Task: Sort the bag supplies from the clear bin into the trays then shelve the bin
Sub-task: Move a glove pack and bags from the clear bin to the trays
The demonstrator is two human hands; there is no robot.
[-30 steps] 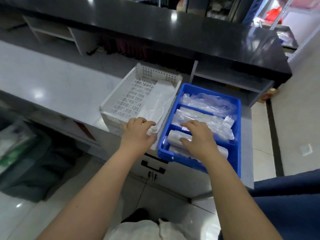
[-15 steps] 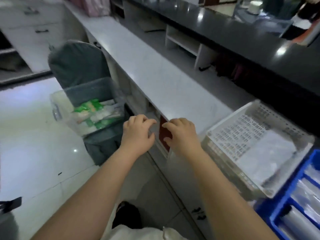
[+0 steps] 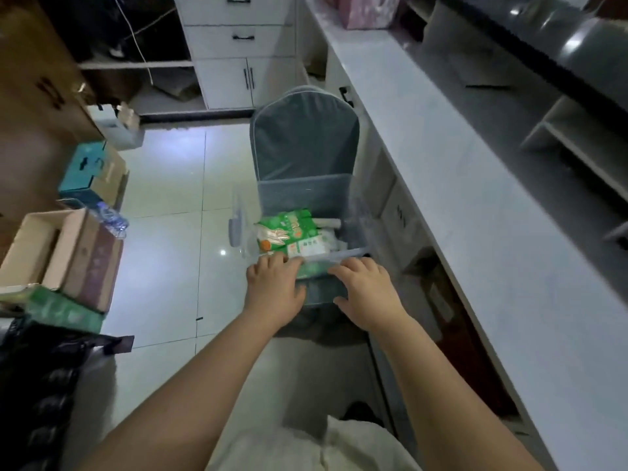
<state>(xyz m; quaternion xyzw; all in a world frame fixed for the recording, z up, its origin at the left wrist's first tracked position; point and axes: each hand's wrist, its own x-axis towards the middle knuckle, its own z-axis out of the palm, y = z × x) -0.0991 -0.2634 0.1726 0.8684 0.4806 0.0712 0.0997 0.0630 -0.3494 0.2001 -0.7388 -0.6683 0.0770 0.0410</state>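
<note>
A clear plastic bin (image 3: 239,222) stands on the seat of a grey chair (image 3: 304,144). Green and white bag packets (image 3: 289,227) and a white roll (image 3: 327,223) lie inside it. My left hand (image 3: 274,289) reaches the bin's near rim at its left corner, fingers loosely curled and touching the edge. My right hand (image 3: 367,294) lies on the same rim further right, fingers also loosely curled. Neither hand plainly grips the bin. The trays are out of view.
A long white counter (image 3: 475,205) runs along the right, with open cubbies under a dark upper ledge (image 3: 577,45). Cardboard boxes (image 3: 68,253) are stacked on the left by the tiled floor (image 3: 170,232). White cabinets (image 3: 238,45) stand behind the chair.
My view swung left from the white and blue trays to the chair. Both hands left the trays, travelled along the counter edge and came down onto the clear bin's near rim.
</note>
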